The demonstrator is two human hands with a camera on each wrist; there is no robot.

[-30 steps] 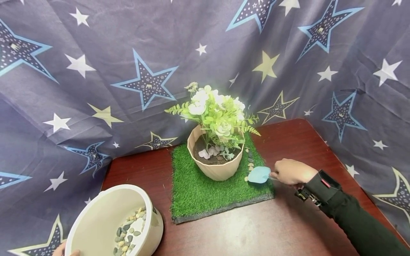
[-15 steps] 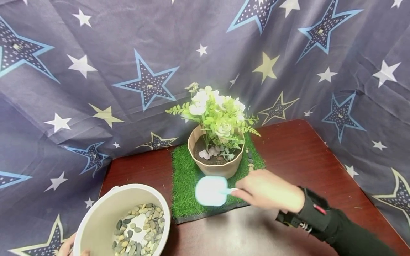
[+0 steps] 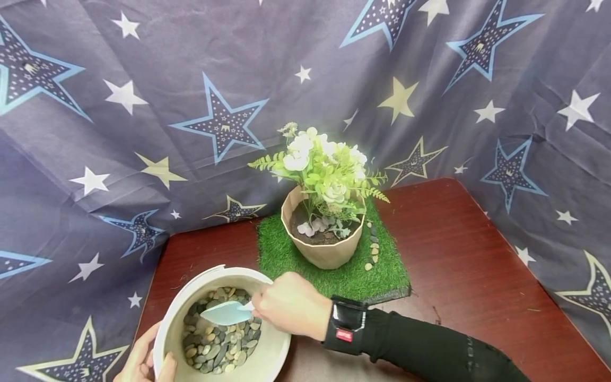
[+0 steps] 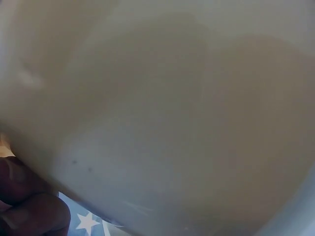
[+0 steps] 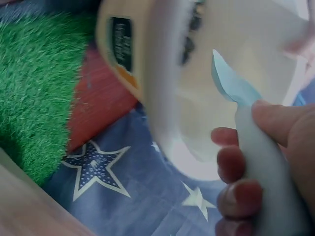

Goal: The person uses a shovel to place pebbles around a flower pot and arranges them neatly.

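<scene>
My right hand [image 3: 293, 305] grips the white handle of a small toy shovel [image 3: 226, 313] with a pale blue blade. The blade is inside a cream bucket [image 3: 269, 353], over the pebbles [image 3: 224, 345] at its bottom. In the right wrist view my fingers and thumb wrap the shovel handle [image 5: 273, 182]. The bucket leans toward me. My left hand [image 3: 145, 358] holds its rim at the near left, thumb inside and fingers outside. Bucket wall [image 4: 172, 123] fills most of the left wrist view, with curled fingers [image 4: 37, 214] at the lower left.
A beige pot [image 3: 329, 254] with white flowers [image 3: 298, 154] and green leaves stands on an artificial grass mat [image 3: 286, 249]. Several pebbles [image 3: 374, 246] form a line on the mat, right of the pot. Star-patterned cloth [image 3: 286, 63] hangs behind the red-brown table [image 3: 444, 239].
My right hand has carried the shovel left from the mat's right edge into the bucket. One pebble lies nearer the line's front end. The bucket has moved right and tipped further toward me.
</scene>
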